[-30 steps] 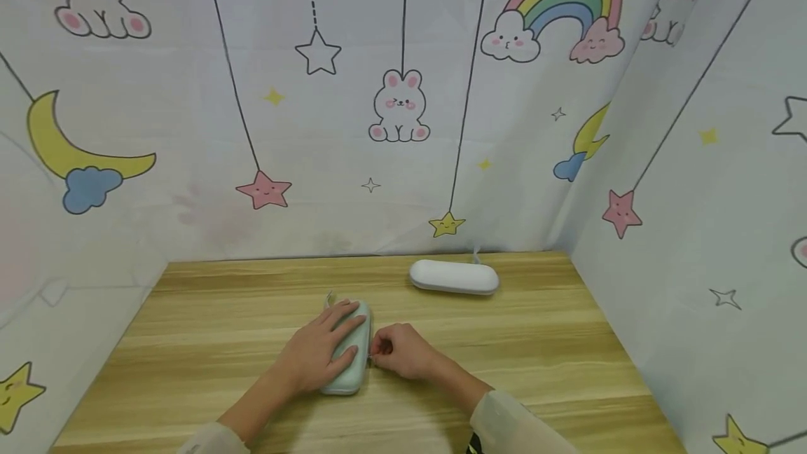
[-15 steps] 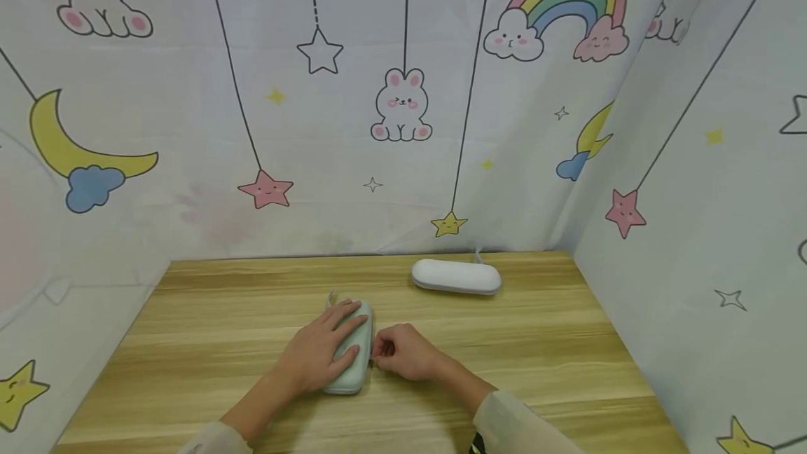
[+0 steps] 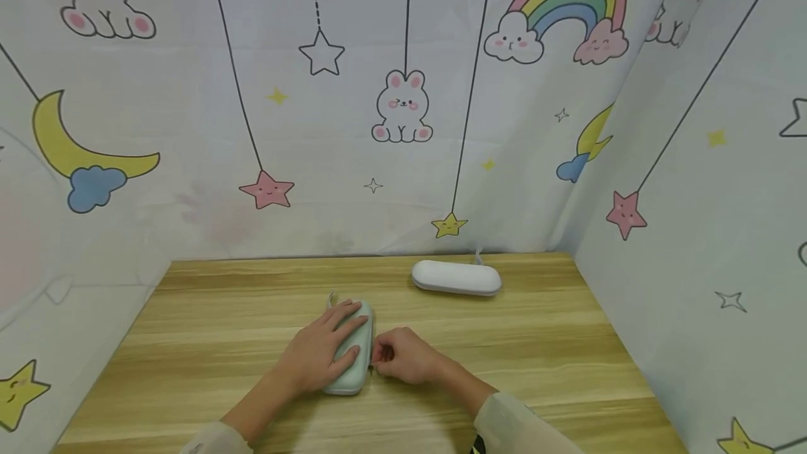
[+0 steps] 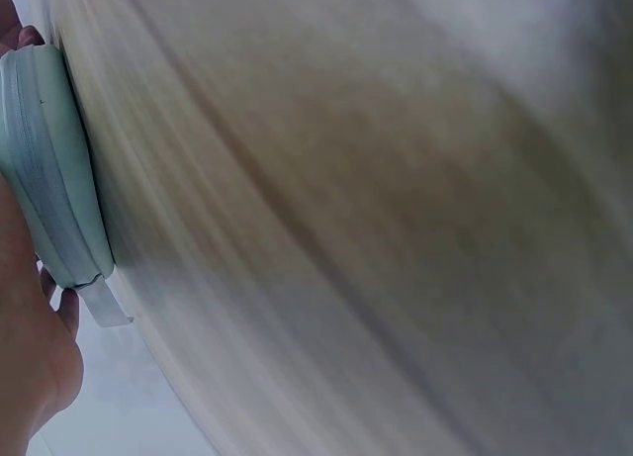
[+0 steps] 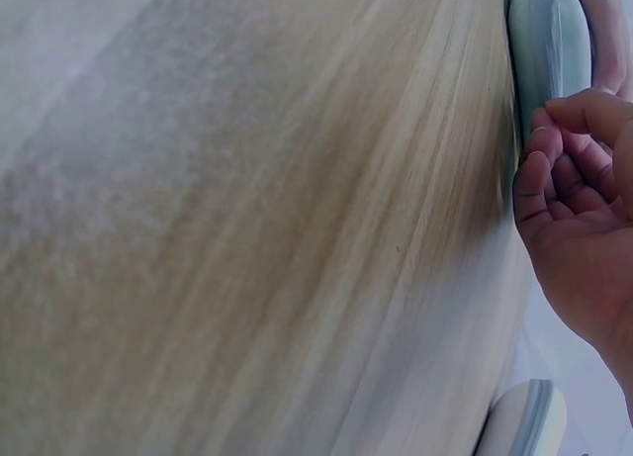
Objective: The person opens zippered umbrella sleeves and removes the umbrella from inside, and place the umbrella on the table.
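A pale green zippered case (image 3: 361, 370) lies lengthwise on the wooden table. My left hand (image 3: 313, 354) rests flat on its top, fingers spread and nearly straight. At the case's right side, my right hand (image 3: 406, 355) pinches a small zipper pull between thumb and forefinger, its other fingers curled. The pull is mostly hidden by the fingertips. In the right wrist view, thumb and forefinger of the right hand (image 5: 584, 204) meet at the seam of the green case (image 5: 539, 50). The left wrist view shows the case's other side (image 4: 74, 169) with a grey strap loop (image 4: 103, 303) at its end.
A white oblong case (image 3: 457, 277) with a small strap lies at the back right of the wooden table (image 3: 536, 356). A white cloth printed with cartoons (image 3: 328, 132) hangs behind the table and along both sides.
My right hand has slid slightly along the green case's side toward its near end, still pinching the pull. The left hand stays on the case. The head view has shifted a little.
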Demonstrator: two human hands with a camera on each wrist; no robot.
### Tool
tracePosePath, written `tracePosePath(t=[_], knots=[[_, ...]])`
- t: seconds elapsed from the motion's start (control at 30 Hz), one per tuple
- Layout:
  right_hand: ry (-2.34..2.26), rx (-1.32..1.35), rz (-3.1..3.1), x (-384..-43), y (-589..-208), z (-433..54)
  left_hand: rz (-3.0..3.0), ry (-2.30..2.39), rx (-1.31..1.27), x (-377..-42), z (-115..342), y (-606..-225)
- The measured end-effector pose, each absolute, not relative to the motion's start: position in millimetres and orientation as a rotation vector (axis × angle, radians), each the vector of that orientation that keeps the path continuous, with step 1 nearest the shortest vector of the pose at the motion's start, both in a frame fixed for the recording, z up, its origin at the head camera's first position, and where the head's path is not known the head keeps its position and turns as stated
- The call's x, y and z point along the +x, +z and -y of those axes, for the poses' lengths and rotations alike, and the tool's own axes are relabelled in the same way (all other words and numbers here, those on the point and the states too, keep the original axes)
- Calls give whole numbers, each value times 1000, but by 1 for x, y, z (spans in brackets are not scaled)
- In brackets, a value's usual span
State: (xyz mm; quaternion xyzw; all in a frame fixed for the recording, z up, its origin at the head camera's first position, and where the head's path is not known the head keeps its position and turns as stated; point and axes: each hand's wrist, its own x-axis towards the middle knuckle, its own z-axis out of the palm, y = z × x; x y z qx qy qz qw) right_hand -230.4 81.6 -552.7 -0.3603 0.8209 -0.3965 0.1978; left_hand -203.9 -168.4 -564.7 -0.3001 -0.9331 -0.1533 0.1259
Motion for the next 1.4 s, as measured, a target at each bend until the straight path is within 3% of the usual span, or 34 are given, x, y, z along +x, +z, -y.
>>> tracePosePath(t=[1.4], knots=[[-1077,-1095,-2238,-217,-551,-79,2724,-448,-857,-203,169,-567]])
